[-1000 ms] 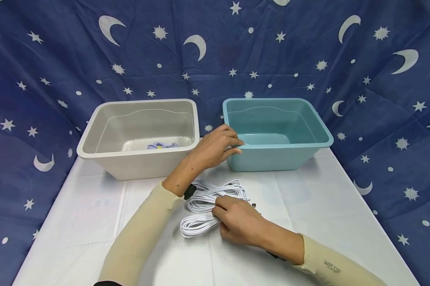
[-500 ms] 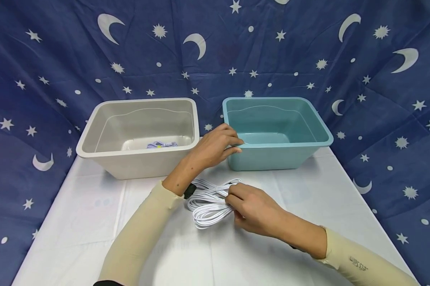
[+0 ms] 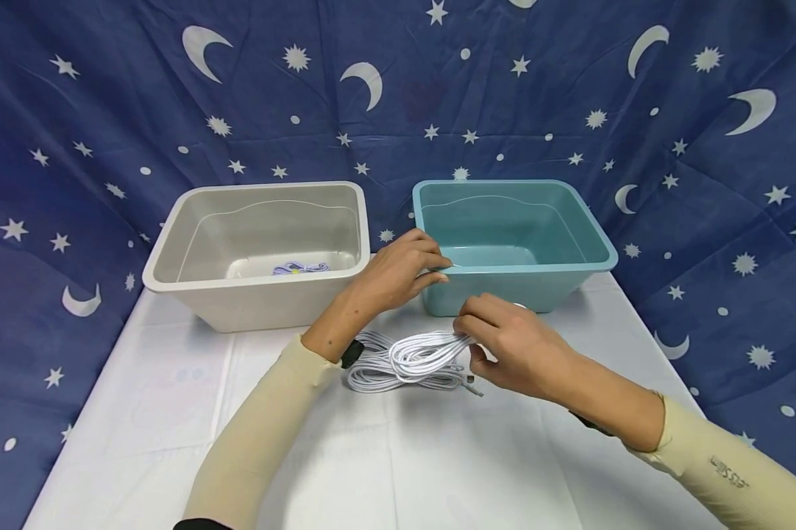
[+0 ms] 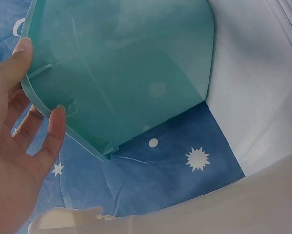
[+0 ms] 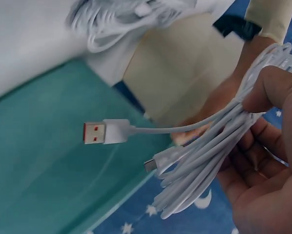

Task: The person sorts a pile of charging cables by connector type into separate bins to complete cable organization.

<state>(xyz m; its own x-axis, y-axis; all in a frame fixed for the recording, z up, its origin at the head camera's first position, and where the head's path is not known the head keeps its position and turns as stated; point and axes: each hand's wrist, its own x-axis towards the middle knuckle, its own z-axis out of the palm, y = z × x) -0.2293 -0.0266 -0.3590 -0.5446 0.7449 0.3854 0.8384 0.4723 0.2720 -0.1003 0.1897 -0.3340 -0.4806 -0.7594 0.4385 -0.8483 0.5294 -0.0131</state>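
Note:
My right hand [image 3: 517,344] pinches a coiled white USB cable [image 3: 426,356] between thumb and fingers, raised above the table. In the right wrist view, the cable's USB-A plug [image 5: 107,132] and a smaller plug [image 5: 156,162] stick out of the bundle. Under it on the tablecloth lies more coiled white cable [image 3: 366,374], partly hidden by the raised coil. My left hand [image 3: 398,271] holds the near left corner of a teal bin [image 3: 504,291]. In the left wrist view its thumb and fingers lie around the bin's rim [image 4: 41,105].
Left of the teal bin stands a light grey bin [image 3: 259,305] holding a small bundle of purplish cable [image 3: 301,269]. A white cloth [image 3: 305,456] covers the table. Behind hangs a blue curtain [image 3: 398,110] with moons and stars.
My right hand has lifted a coil of white cable off the pile and carried it up and right toward the teal bin. The left hand stays at the bin's rim.

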